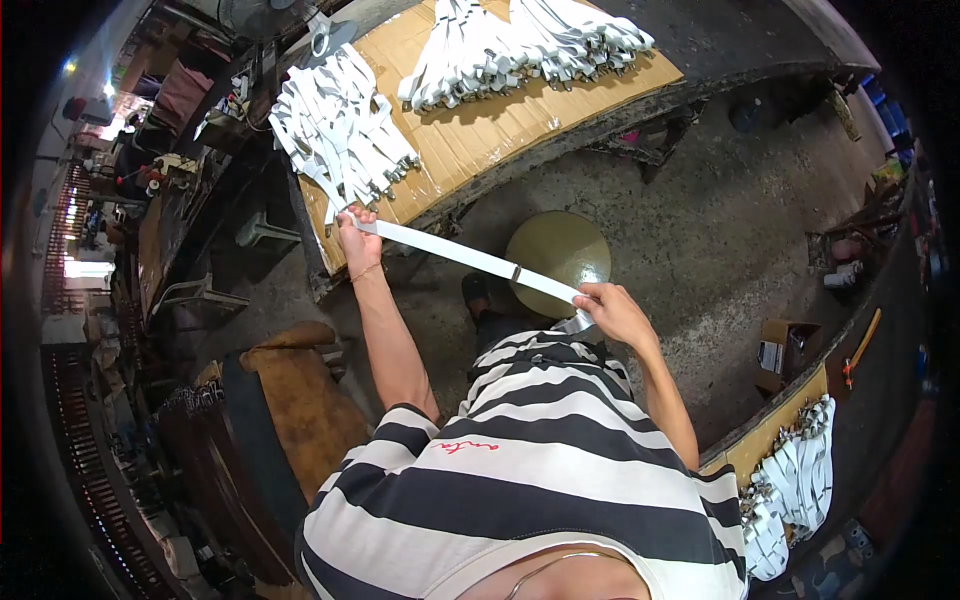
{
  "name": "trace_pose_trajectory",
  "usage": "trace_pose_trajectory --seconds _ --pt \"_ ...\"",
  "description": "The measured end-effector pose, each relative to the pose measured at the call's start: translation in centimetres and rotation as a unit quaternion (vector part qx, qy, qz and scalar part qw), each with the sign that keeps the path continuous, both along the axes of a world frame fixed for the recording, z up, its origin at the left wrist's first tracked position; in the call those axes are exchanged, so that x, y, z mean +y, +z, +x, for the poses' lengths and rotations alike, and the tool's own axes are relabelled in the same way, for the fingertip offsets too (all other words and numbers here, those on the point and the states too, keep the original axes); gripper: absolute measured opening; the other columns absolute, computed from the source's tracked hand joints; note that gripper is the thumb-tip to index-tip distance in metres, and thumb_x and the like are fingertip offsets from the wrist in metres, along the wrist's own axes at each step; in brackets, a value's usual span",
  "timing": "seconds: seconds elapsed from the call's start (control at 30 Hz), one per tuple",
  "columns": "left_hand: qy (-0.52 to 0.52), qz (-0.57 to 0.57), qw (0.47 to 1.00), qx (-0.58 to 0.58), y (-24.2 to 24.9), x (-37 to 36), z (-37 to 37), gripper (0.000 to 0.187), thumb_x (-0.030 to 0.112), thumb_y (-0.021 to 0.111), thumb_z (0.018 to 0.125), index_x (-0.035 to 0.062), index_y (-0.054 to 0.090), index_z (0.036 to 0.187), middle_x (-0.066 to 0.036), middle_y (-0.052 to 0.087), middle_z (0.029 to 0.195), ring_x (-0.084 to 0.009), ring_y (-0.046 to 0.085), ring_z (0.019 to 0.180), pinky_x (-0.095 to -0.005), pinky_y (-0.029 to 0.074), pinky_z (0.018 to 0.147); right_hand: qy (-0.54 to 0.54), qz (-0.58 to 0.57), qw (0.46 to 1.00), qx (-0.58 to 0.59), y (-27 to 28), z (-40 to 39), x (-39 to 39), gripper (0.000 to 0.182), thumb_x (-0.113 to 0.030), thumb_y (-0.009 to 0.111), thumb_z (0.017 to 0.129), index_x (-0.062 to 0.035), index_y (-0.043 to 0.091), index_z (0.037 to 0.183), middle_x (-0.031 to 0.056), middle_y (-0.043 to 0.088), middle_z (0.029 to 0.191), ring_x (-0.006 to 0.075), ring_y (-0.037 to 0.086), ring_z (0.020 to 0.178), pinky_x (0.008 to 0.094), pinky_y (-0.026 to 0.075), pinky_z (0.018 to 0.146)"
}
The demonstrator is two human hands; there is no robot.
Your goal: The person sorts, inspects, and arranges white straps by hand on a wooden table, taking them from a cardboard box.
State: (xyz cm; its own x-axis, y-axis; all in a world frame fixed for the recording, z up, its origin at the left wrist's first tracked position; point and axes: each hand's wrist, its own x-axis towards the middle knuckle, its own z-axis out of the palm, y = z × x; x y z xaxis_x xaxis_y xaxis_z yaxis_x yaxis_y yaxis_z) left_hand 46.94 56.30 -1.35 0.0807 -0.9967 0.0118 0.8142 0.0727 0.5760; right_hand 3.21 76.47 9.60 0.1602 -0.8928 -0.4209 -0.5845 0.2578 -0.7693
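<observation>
A white belt-like strap (450, 249) with a small dark metal loop on it is stretched between my two hands in front of my body. My left hand (357, 225) grips one end beside the table corner, close to a pile of white straps (345, 130). Closed on the strap nearer its other end is my right hand (612, 310), and a short tail of it hangs below those fingers. More white straps with metal buckles lie in fanned bundles (520, 50) farther back on the cardboard (480, 140).
A round stool (560, 255) stands on the floor ahead of me. Behind my right side another bundle of white straps (800, 470) rests on a bench. A brown padded chair (305, 405) is at my left, and a cardboard box (785, 350) sits on the floor at right.
</observation>
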Motion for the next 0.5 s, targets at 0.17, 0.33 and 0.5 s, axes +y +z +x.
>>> trace_pose_trajectory --seconds 0.17,0.33,0.5 --pt "0.103 0.113 0.984 -0.094 2.8 -0.2 -2.7 0.026 0.026 0.036 0.097 0.0024 0.045 0.091 -0.007 0.05 0.079 -0.0184 0.049 0.071 -0.0351 0.044 0.07 -0.004 -0.01 0.999 -0.053 -0.9 -2.2 -0.9 0.027 -0.024 0.052 0.087 0.0014 0.059 0.079 0.0125 0.049 0.057 0.0197 0.046 0.054 0.0362 0.036 0.054" --pt "0.116 0.154 0.974 -0.118 3.3 -1.6 -3.2 0.027 0.027 0.035 0.097 0.0035 0.047 0.091 -0.007 0.054 0.082 -0.0205 0.054 0.077 -0.0384 0.046 0.075 0.015 0.019 0.99 -0.137 1.2 -1.5 -0.6 0.03 -0.025 0.058 0.086 0.0013 0.059 0.071 -0.0019 0.043 0.054 0.0075 0.038 0.053 0.0284 0.031 0.048" --pt "0.108 0.165 0.978 -0.068 3.2 -5.5 -1.3 0.032 0.032 0.034 0.097 0.0041 0.049 0.09 -0.007 0.055 0.08 -0.022 0.057 0.077 -0.0423 0.049 0.074 0.075 0.01 0.995 -0.068 1.5 0.1 0.2 0.031 -0.03 0.06 0.085 0.0002 0.065 0.079 0.0062 0.05 0.054 0.0122 0.046 0.052 0.0314 0.036 0.05"
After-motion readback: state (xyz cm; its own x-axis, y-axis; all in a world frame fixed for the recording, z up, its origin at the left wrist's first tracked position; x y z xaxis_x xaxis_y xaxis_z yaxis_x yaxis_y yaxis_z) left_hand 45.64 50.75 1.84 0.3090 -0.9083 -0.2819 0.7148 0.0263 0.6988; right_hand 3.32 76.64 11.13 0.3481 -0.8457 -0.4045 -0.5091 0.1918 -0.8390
